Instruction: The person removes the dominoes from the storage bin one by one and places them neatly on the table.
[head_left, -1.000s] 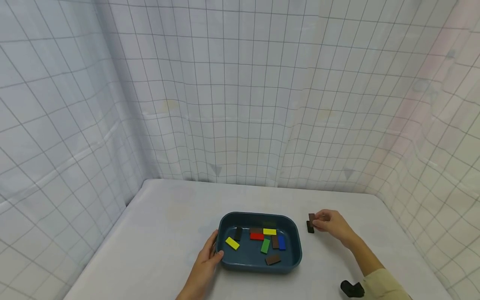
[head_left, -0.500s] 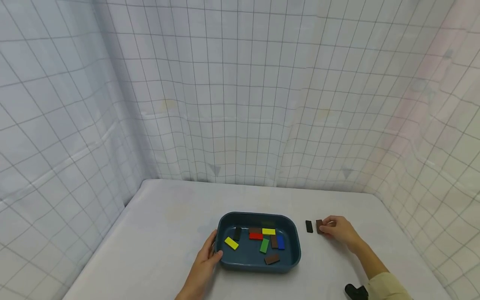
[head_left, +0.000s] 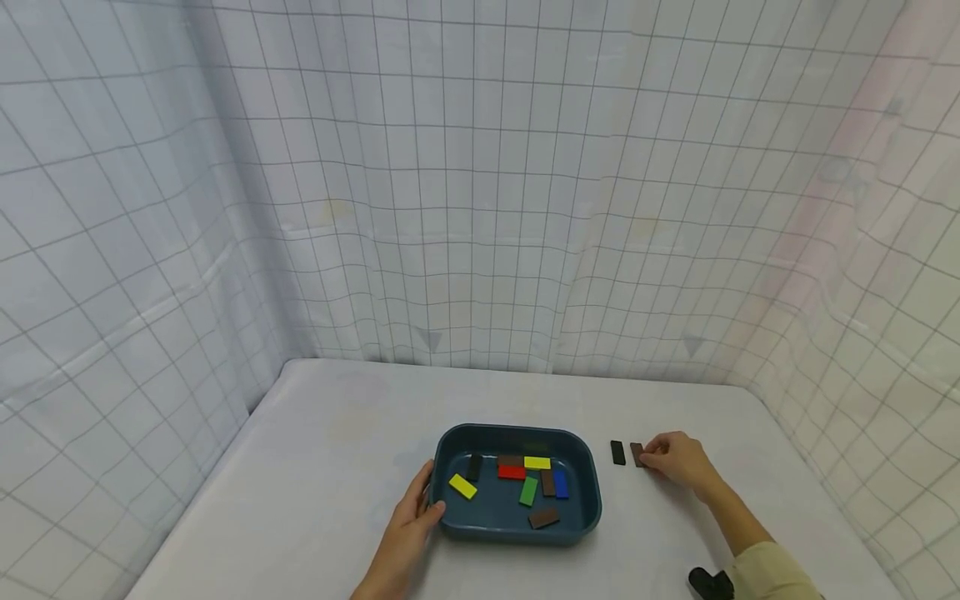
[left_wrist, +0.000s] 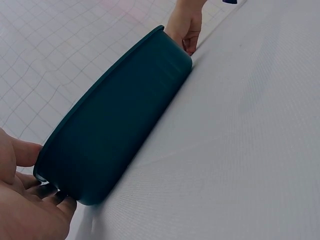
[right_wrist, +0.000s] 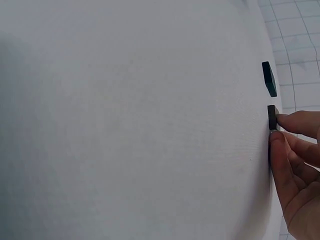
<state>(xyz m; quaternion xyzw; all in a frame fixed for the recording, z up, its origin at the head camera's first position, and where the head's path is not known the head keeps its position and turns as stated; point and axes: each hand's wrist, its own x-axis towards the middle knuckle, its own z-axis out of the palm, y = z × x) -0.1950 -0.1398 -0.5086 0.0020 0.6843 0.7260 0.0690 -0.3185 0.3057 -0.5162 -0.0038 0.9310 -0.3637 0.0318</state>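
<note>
In the head view my left hand (head_left: pixel 411 521) grips the left end of a dark blue-green plastic tub (head_left: pixel 517 535), thumb at the rim and fingers along the outer wall. The left wrist view has the same tub (left_wrist: pixel 115 120) from outside. To the tub's right, my right hand (head_left: pixel 678 460) pinches a small brown rectangular block (head_left: pixel 636 454) between thumb and fingers, low at the tabletop. A black block (head_left: pixel 618 452) lies just left of it, a narrow gap between them. The right wrist view shows the pinched block (right_wrist: pixel 272 118) edge-on, partly hidden by the fingertips.
Inside the tub lie several flat blocks, among them yellow (head_left: pixel 463 487), red (head_left: pixel 512 472), green (head_left: pixel 528 492) and blue (head_left: pixel 561 484) ones. A black object (head_left: pixel 711 583) sits by the right sleeve (head_left: pixel 772 573). White gridded cloth (head_left: pixel 465 208) walls surround the white table (head_left: pixel 322 483).
My right hand has shifted the brown block right and down from beside the black block onto the tabletop. The left hand still holds the tub in place.
</note>
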